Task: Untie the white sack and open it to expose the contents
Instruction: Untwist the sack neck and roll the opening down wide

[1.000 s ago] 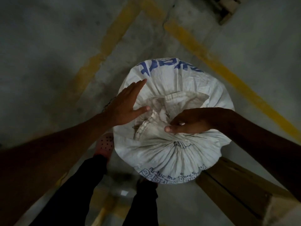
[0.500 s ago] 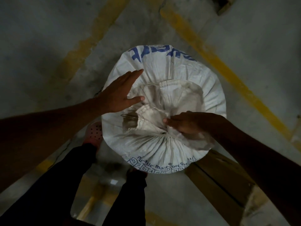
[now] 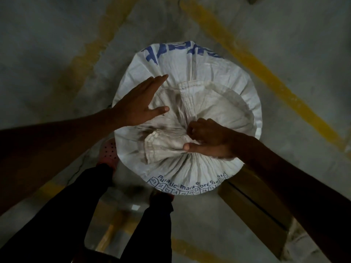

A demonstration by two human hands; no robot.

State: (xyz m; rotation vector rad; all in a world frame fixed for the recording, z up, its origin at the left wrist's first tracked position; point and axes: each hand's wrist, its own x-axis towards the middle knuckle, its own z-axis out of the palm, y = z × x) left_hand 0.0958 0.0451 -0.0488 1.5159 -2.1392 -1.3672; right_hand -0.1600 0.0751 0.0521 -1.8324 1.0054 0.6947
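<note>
Right hand (image 3: 210, 137) pinches white sack (image 3: 190, 59).

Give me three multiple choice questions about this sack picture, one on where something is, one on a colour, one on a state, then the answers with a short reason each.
1. Where is the left hand?
A. Flat on the top left of the sack
B. On the floor
C. Under the sack

2. What colour is the lettering on the sack?
A. Red
B. Blue
C. Green

3. What state is the sack's mouth in?
A. Wide open with contents showing
B. Cut off
C. Gathered shut, no contents visible

Answers:
1. A, the left hand lies open, fingers straight, on the sack's upper left.
2. B, the print at the far edge and the near edge is blue.
3. C, the cloth is bunched into pleats at the centre, where the right hand pinches it.
</note>
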